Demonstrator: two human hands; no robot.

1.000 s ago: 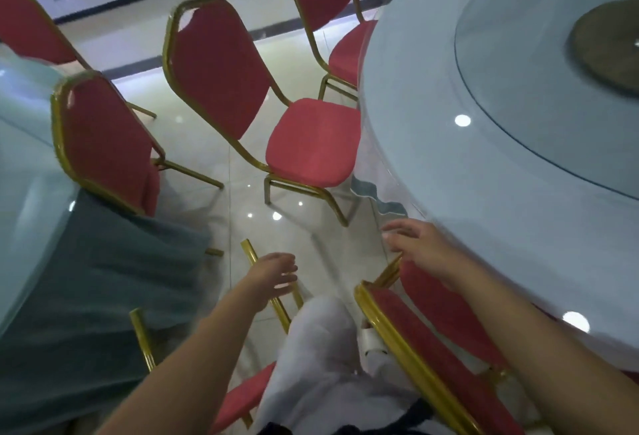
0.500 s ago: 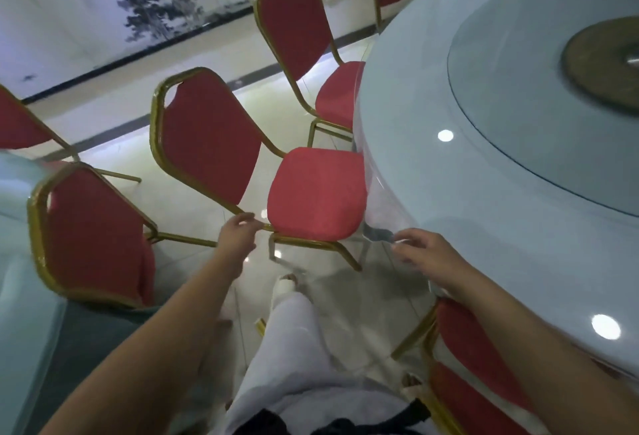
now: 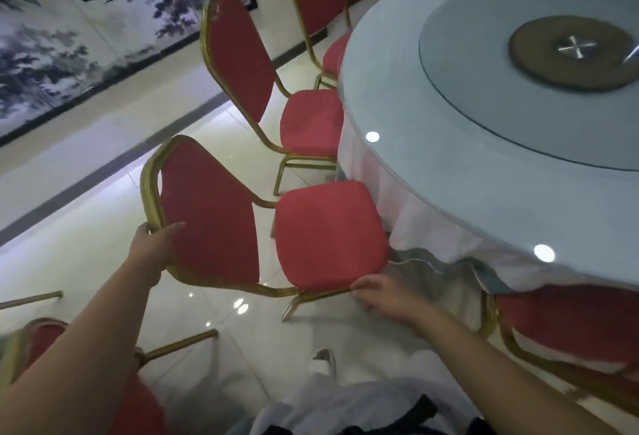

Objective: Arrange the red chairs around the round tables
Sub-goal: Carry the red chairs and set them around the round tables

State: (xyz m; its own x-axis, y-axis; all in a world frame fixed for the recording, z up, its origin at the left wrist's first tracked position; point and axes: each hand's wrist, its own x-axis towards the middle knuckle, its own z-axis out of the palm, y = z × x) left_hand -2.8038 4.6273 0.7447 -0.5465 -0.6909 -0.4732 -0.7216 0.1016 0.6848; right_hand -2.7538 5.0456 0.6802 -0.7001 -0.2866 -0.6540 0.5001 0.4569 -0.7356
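Red chair [image 3: 328, 234]: left hand [image 3: 154, 248] grips its backrest frame, right hand [image 3: 383, 296] touches the seat rail, grip unclear.

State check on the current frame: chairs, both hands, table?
near chair: faces the table, seat edge at the tablecloth, held.
left hand: grips near chair's backrest frame.
right hand: at near chair's seat rail; grip unclear.
second chair: faces the table, seat at its edge, untouched.
right chair: seat under the tablecloth.
table: covered; glass turntable on top.
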